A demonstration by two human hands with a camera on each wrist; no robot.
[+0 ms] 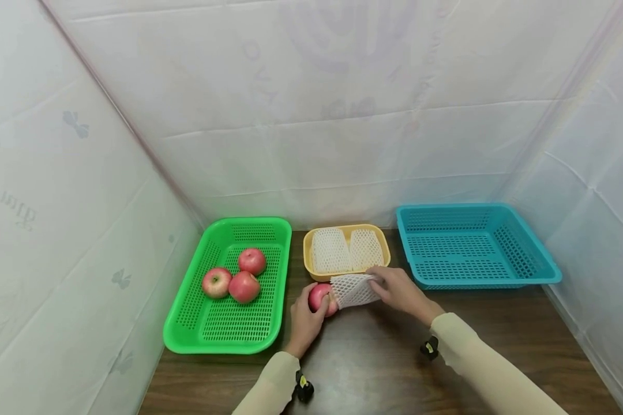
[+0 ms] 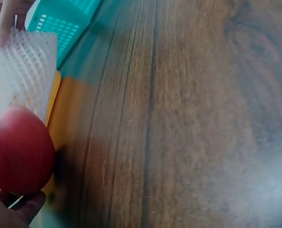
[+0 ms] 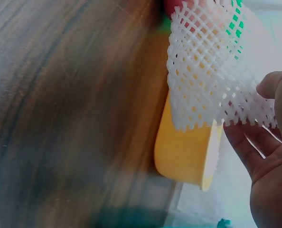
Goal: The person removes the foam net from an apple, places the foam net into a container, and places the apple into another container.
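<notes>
In the head view my left hand (image 1: 305, 320) grips a red apple (image 1: 319, 298) above the table, in front of the yellow basket. A white foam net sleeve (image 1: 354, 290) meets the apple's right side, and its mouth covers a little of the fruit. My right hand (image 1: 398, 290) pinches the sleeve's far end between thumb and fingers. The left wrist view shows the apple (image 2: 23, 151) large, with fingertips (image 2: 32, 207) under it. From the right wrist, the netting (image 3: 202, 66) hangs mostly flat from the right hand (image 3: 274, 156).
A yellow basket (image 1: 307, 253) with more foam net sleeves (image 1: 331, 249) stands just behind the hands. To the left, a green basket (image 1: 228, 343) holds several apples (image 1: 244, 287). At the right sits a blue basket (image 1: 477, 282). White sheeting (image 1: 291, 144) encloses the wooden table (image 1: 374, 369).
</notes>
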